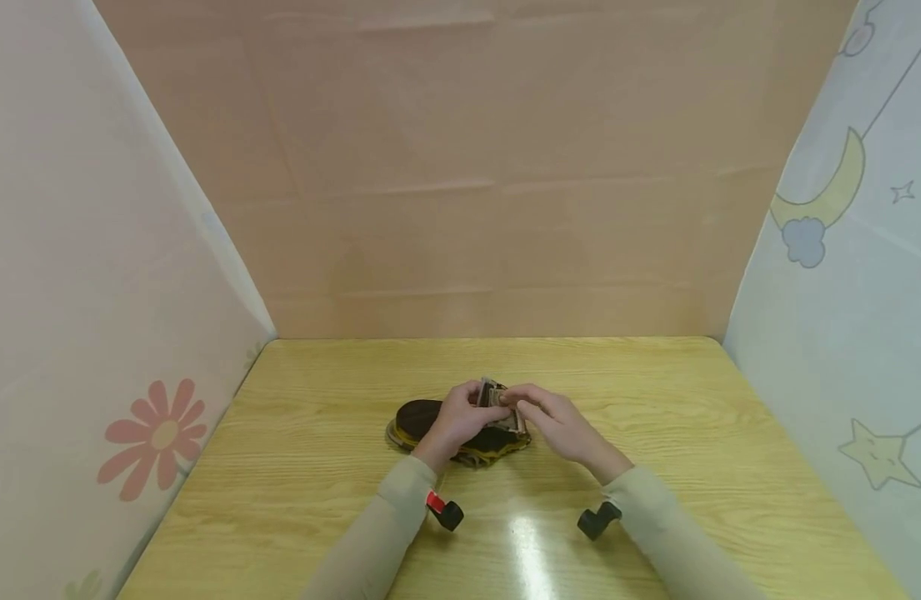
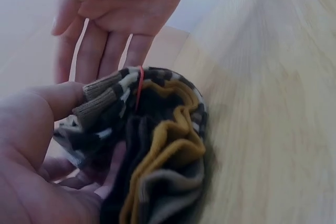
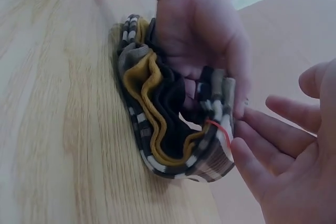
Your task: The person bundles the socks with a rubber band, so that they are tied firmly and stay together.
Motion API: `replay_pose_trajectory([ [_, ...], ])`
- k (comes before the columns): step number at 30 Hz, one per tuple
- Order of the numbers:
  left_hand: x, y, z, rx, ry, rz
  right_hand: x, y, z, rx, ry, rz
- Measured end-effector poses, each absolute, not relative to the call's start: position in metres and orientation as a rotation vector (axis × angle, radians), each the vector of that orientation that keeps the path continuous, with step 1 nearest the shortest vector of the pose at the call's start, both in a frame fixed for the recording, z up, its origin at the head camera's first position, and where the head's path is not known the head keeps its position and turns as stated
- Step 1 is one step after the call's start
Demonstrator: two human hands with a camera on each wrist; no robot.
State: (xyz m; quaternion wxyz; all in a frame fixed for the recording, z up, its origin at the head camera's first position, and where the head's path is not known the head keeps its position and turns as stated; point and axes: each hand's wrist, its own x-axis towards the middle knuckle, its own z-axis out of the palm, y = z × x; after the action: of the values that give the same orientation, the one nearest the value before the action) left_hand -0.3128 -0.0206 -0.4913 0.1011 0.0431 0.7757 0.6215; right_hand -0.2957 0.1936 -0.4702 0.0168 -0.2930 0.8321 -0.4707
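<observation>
A bundle of layered socks (image 1: 499, 447), in black, mustard, grey and a patterned brown and white, lies on the table with one end folded up. My left hand (image 1: 458, 418) grips the folded-up end, thumb on the outer layers and fingers behind, as the left wrist view shows. A thin red band (image 2: 139, 88) runs over the patterned socks near that end. My right hand (image 1: 559, 423) is at the other side of the raised end. Its fingers (image 3: 273, 140) are loosely extended, tips at or very near the patterned fabric; whether they touch cannot be told.
The socks sit on a light wood-grain table (image 1: 295, 500). Behind it stands a plain tan backdrop (image 1: 460, 208). Pale patterned panels close off the left (image 1: 92, 250) and right (image 1: 843, 333) sides. Small black wrist devices (image 1: 600, 520) hang below both sleeves.
</observation>
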Motion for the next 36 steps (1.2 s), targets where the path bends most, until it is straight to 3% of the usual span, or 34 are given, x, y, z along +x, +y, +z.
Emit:
replay_pose_trajectory([
  [10,-0.311,-0.03,-0.505,0.157,2.29,1.962,-0.299,0.201,-0.475,-0.731,2.678,-1.519],
  [36,-0.306,-0.039,-0.515,0.114,2.068,2.209,-0.306,0.203,-0.489,-0.798,2.771,-1.299],
])
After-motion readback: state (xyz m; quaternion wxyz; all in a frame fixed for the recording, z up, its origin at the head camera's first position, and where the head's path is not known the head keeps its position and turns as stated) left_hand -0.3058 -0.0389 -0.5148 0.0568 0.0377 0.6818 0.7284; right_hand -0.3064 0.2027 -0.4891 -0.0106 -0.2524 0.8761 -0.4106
